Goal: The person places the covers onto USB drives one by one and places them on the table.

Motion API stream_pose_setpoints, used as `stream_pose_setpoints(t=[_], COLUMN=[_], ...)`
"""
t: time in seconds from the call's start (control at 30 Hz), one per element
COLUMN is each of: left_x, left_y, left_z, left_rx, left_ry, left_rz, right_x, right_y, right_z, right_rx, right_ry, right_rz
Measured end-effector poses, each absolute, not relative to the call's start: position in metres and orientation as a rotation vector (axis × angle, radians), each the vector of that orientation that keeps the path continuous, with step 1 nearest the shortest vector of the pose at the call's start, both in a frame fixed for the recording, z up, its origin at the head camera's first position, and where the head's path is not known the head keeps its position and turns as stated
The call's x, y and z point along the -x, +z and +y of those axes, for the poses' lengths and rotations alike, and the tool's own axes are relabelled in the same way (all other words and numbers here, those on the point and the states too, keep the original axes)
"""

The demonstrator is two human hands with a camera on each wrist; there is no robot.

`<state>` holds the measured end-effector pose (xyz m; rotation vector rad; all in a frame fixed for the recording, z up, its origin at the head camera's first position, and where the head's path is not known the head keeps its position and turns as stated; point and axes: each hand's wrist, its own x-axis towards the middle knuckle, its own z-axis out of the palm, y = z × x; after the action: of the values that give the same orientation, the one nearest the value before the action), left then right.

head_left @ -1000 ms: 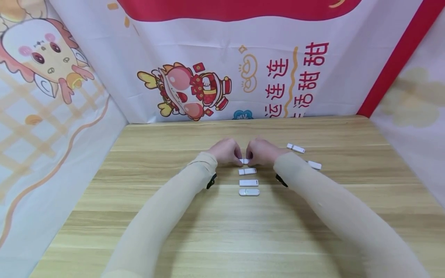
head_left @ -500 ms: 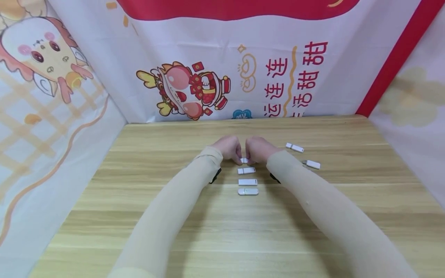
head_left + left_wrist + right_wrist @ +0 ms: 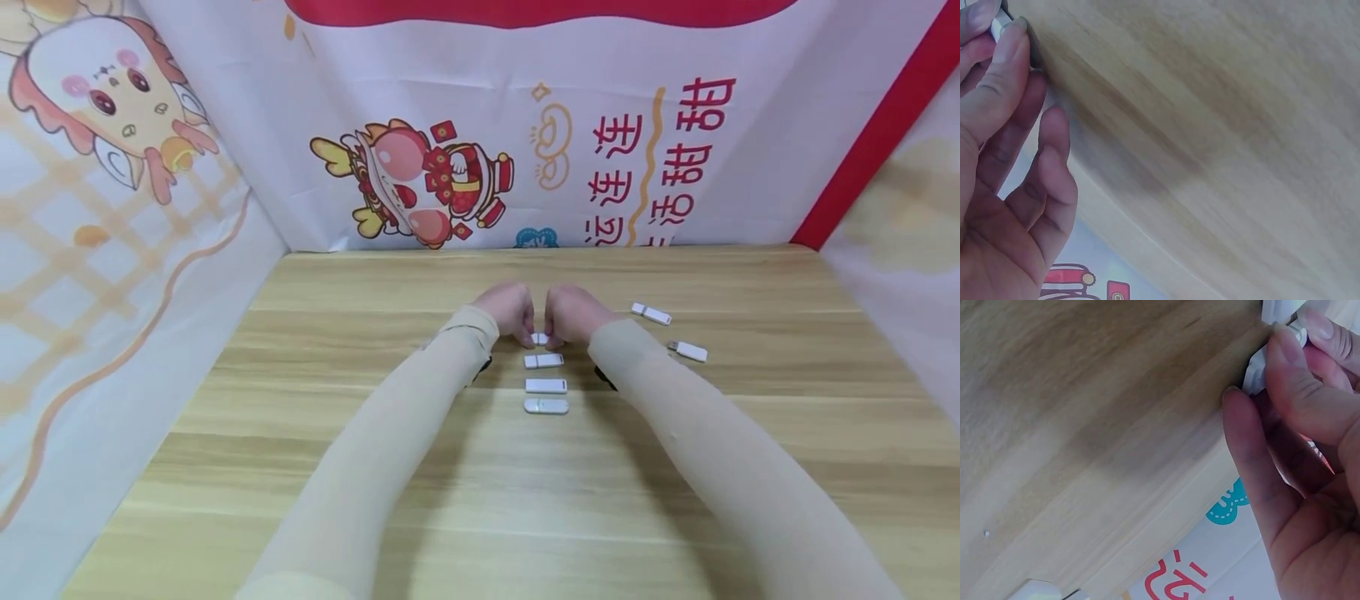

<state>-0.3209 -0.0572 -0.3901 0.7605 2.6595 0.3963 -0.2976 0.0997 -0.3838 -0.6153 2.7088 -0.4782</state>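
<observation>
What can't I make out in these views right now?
Head: both ends of the white stick, covered by the left hand and right hand.
Left wrist: all but a sliver of that stick, likewise covered.
Right wrist: the rest of the white object at bottom, cut off by the frame.
Head: any print on the rounded stick, too small.

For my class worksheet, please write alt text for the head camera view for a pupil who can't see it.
A person's left hand and right hand pinch a small white USB stick at a wooden table. Three more sticks lie in a column nearer the person, and two others lie off to the right. A printed cloth hangs behind.
</observation>
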Motion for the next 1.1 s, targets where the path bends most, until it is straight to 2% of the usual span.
stream_pose_setpoints(t=[0.33, 1.1], left_x=[0.328, 0.318], left_y=[-0.389, -0.394], left_z=[-0.053, -0.061], left_rx=[-0.770, -0.744], left_ry=[0.409, 0.474], left_rz=[2.628, 2.668], right_x=[0.301, 0.292], right_y=[-0.381, -0.385], right_z=[0.102, 0.101], right_rx=[0.546, 0.659], right_ry=[-0.497, -0.478], right_rz=[2.681, 2.708])
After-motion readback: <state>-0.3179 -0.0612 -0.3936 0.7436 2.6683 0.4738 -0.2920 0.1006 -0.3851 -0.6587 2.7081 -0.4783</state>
